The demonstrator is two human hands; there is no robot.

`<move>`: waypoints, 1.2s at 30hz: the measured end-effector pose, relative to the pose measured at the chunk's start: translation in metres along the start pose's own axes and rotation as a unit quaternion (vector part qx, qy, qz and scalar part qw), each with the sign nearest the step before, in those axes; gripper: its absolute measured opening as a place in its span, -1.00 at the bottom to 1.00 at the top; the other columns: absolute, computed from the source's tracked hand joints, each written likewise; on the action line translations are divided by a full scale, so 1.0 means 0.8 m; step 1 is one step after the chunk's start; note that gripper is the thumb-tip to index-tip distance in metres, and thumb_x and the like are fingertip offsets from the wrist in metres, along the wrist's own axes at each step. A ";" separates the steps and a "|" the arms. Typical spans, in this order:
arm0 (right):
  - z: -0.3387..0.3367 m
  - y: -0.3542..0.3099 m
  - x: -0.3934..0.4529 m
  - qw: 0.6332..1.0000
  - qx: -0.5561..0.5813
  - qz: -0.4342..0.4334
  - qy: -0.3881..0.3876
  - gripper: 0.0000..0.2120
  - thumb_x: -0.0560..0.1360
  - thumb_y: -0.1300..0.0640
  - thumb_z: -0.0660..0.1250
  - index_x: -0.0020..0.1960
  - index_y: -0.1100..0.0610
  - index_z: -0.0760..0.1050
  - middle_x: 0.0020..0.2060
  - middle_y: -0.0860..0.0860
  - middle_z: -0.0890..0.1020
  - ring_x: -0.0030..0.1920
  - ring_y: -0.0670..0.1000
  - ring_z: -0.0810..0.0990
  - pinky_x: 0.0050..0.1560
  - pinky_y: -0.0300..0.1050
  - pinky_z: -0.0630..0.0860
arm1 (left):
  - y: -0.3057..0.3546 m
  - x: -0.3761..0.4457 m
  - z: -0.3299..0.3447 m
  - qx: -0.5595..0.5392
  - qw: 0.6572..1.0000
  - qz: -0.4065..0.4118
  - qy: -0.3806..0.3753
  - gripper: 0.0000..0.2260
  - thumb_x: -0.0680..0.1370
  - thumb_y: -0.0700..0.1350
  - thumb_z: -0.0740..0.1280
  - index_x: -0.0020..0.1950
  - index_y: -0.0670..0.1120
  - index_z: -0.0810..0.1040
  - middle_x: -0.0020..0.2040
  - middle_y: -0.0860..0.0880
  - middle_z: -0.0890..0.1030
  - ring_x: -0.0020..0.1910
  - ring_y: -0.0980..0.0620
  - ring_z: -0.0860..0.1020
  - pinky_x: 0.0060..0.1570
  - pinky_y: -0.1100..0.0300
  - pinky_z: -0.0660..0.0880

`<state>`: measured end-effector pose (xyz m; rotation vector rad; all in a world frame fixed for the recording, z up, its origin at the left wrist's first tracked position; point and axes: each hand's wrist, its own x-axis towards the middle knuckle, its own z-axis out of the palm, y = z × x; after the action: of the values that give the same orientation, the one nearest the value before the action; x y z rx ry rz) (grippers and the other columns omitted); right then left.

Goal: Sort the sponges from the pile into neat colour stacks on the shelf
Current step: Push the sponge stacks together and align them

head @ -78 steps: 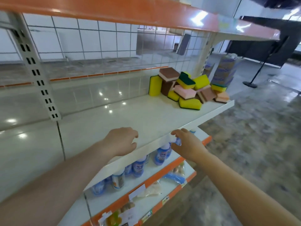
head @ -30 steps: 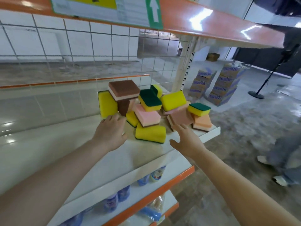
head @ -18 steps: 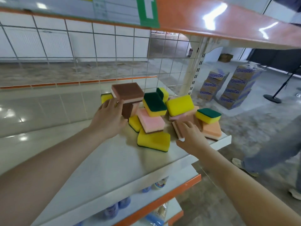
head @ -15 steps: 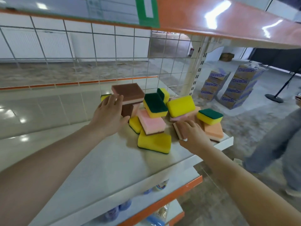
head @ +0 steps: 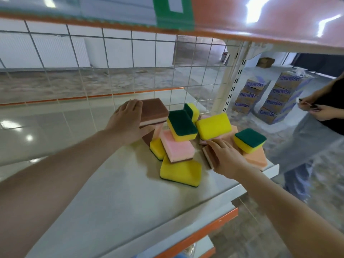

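Observation:
A loose pile of sponges lies at the right end of the white shelf [head: 111,192]. My left hand [head: 128,123] grips the brown-topped sponge with a pink layer [head: 155,110] at the pile's back left, fingers on top and thumb under it. My right hand [head: 225,157] holds a flat brown sponge with a white edge [head: 207,155] at the pile's front right. Between the hands lie a pink sponge [head: 176,148], a green-topped yellow sponge [head: 182,125], a plain yellow sponge [head: 214,125] and, in front, another yellow sponge [head: 180,173]. At the right, a green-topped sponge [head: 250,139] sits on a peach sponge [head: 255,159].
A wire grid [head: 130,62] backs the shelf, and an orange upper shelf [head: 260,25] hangs low overhead. A slotted post [head: 232,81] stands behind the pile. Another person [head: 316,131] stands right of the shelf end. Stacked cartons [head: 270,97] stand on the floor beyond.
Both hands rose from the shelf's front edge to the pile. My left hand slid from the yellow sponge onto the brown-topped one; my right hand settled on the flat brown sponge.

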<state>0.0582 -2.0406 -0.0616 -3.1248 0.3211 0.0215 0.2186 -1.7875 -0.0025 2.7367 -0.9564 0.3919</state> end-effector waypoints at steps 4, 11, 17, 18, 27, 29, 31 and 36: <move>0.001 0.002 0.004 1.000 -0.021 -0.010 -0.011 -0.23 0.44 0.17 0.29 0.52 0.01 -0.04 0.49 -0.04 0.10 0.49 0.02 0.08 0.40 -0.12 0.15 | -0.002 0.009 0.003 0.001 1.000 -0.001 -0.021 -0.23 0.47 0.25 0.26 0.49 -0.20 0.12 0.46 -0.15 0.22 0.43 -0.14 0.20 0.39 0.02 0.15; -0.004 -0.008 0.002 0.999 -0.014 -0.028 0.025 -0.28 0.44 0.00 0.36 0.49 0.00 0.09 0.44 -0.02 0.22 0.40 0.06 0.26 0.35 -0.06 0.28 | -0.007 0.016 0.006 -0.012 0.999 -0.009 -0.031 -0.28 0.45 0.27 0.27 0.42 -0.18 0.23 0.42 -0.19 0.25 0.41 -0.17 0.21 0.39 -0.02 0.14; -0.010 -0.015 -0.006 0.999 -0.001 -0.023 0.040 -0.28 0.42 -0.05 0.38 0.47 -0.01 0.13 0.40 0.00 0.30 0.28 0.11 0.39 0.21 -0.01 0.41 | -0.008 0.017 0.003 -0.028 0.999 0.008 -0.026 -0.33 0.45 0.23 0.30 0.39 -0.18 0.26 0.39 -0.19 0.31 0.39 -0.17 0.24 0.37 0.00 0.17; -0.010 -0.015 -0.008 0.999 0.002 -0.025 0.042 -0.28 0.41 -0.04 0.39 0.47 -0.02 0.13 0.39 -0.01 0.31 0.28 0.10 0.39 0.21 -0.02 0.42 | -0.008 0.017 0.002 -0.028 0.999 0.012 -0.026 -0.34 0.45 0.22 0.30 0.38 -0.17 0.27 0.37 -0.18 0.32 0.37 -0.17 0.26 0.35 0.01 0.18; -0.019 -0.023 -0.023 0.999 0.038 -0.005 0.039 -0.19 0.36 -0.05 0.42 0.49 0.01 0.11 0.36 0.01 0.35 0.25 0.08 0.41 0.15 -0.10 0.38 | -0.007 0.012 -0.007 -0.012 0.999 0.008 -0.031 -0.36 0.45 0.15 0.36 0.37 -0.17 0.25 0.24 -0.21 0.33 0.20 -0.21 0.36 0.11 -0.04 0.37; -0.021 -0.031 -0.027 0.998 0.048 -0.001 0.049 -0.19 0.35 -0.08 0.43 0.49 0.01 0.12 0.33 0.00 0.37 0.22 0.06 0.42 0.10 -0.14 0.36 | -0.006 0.008 -0.007 -0.006 0.999 0.004 -0.035 -0.31 0.45 0.15 0.36 0.41 -0.18 0.19 0.26 -0.21 0.32 0.22 -0.20 0.34 0.12 -0.03 0.37; -0.022 -0.039 -0.031 0.997 0.050 0.000 0.057 -0.20 0.35 -0.10 0.43 0.48 0.02 0.15 0.32 0.01 0.38 0.21 0.06 0.42 0.07 -0.16 0.34 | -0.006 0.004 -0.008 -0.007 1.000 0.003 -0.029 -0.28 0.46 0.14 0.37 0.44 -0.20 0.15 0.28 -0.21 0.32 0.25 -0.20 0.32 0.15 -0.03 0.36; -0.026 -0.055 -0.040 0.996 0.052 0.005 0.074 -0.23 0.35 -0.11 0.41 0.46 0.05 0.19 0.30 0.03 0.38 0.21 0.07 0.40 -0.04 -0.20 0.27 | -0.009 -0.018 -0.018 -0.020 1.000 0.010 0.005 -0.28 0.45 0.12 0.38 0.44 -0.21 0.18 0.29 -0.20 0.30 0.25 -0.19 0.29 0.13 -0.04 0.38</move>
<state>0.0364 -1.9915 -0.0406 -3.0268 0.3265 -0.2199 0.2099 -1.7697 0.0060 2.6883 -0.9797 0.3856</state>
